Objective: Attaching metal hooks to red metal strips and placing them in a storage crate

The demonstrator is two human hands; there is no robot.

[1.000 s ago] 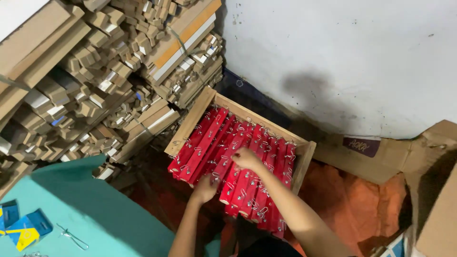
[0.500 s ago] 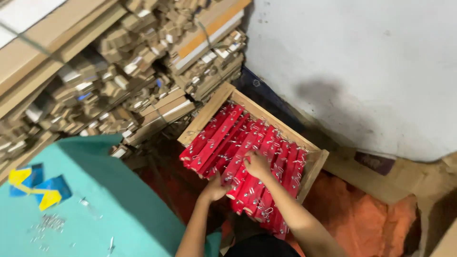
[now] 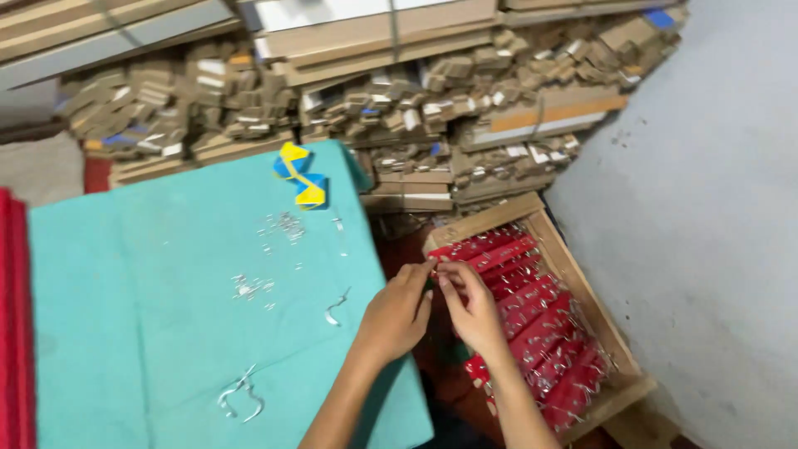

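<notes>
Over the wooden tray point(image 3: 573, 274) full of long red packets point(image 3: 540, 333), both hands have lifted up from pressing them. Now the left hand point(image 3: 395, 316) and right hand point(image 3: 474, 308) are pinching something tiny together beside the teal table point(image 3: 166, 316).

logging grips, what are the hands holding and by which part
Both hands, left hand and right hand, pinch something small between their fingertips over the wooden tray; what it is cannot be told.

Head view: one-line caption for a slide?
Left hand and right hand meet fingertip to fingertip over wooden tray of red packets, beside teal table.
</notes>
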